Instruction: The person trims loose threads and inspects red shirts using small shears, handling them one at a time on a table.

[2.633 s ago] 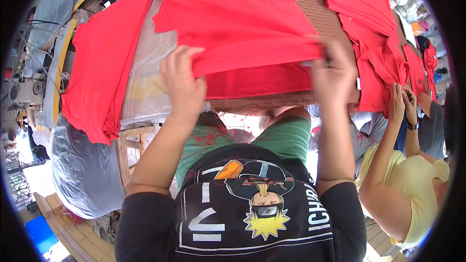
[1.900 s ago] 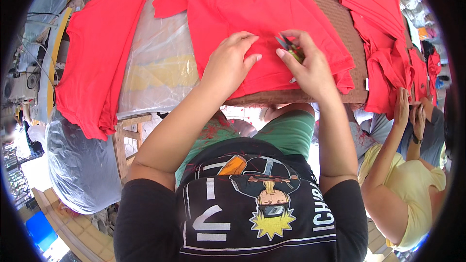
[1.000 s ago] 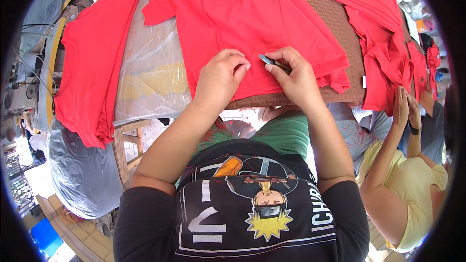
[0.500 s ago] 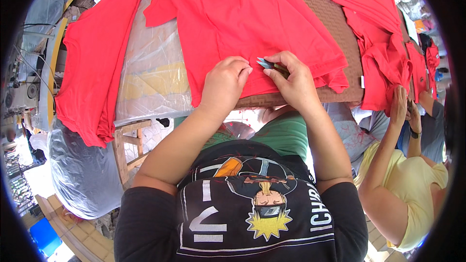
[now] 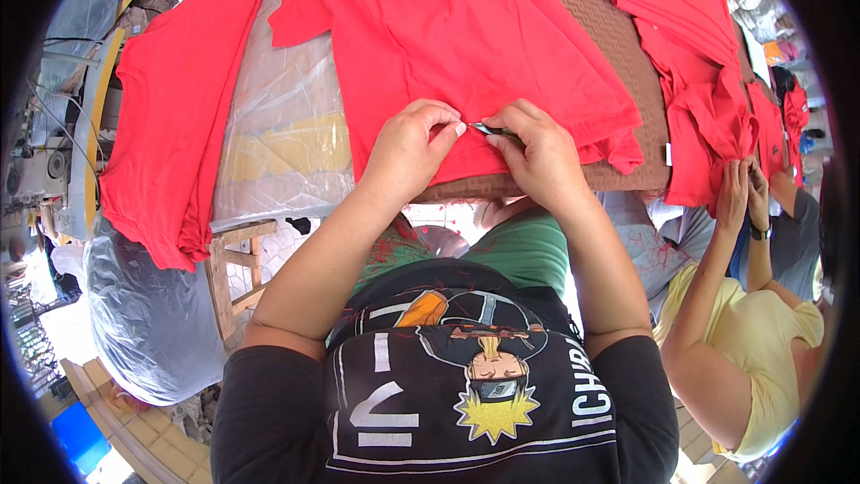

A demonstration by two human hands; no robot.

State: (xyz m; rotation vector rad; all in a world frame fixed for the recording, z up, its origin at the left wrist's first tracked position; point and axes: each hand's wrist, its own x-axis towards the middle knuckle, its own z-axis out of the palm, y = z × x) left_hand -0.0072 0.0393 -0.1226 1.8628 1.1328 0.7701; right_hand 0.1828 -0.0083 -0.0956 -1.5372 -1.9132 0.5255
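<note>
A red shirt lies spread on the table before me, its hem toward my body. My left hand is closed at the hem, thumb and forefinger pinching the cloth's edge; any thread between the fingertips is too small to make out. Just right of it, my right hand grips small thread snips. Their blades point left, close together, and nearly touch my left fingertips. The fingers hide most of the snips' handle.
A folded pile of red garments hangs over the table's left edge, beside clear plastic sheeting. Brown textured cover shows on the right. Beyond it a co-worker in yellow handles another red garment. A wooden stool stands below left.
The snips' blades, spread apart before, have come together and moved down slightly beside my left fingertips. My left hand stays nearly in place. The co-worker's hands have drawn closer together.
</note>
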